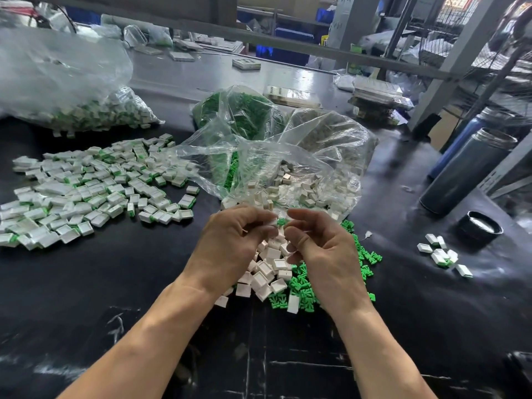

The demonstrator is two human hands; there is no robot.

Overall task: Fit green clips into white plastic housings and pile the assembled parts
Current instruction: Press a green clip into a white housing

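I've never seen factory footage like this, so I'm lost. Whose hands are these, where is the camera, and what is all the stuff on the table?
There is no machine: a person works bare-handed, filmed by a camera worn on their head, looking down. The left hand and right hand meet over a green clip, apparently pinching it; a housing may be held too, but fingers hide it. Beneath lie loose white housings and green clips. The big pile of assembled parts lies on the left of the black table. Clear bags hold more supplies.
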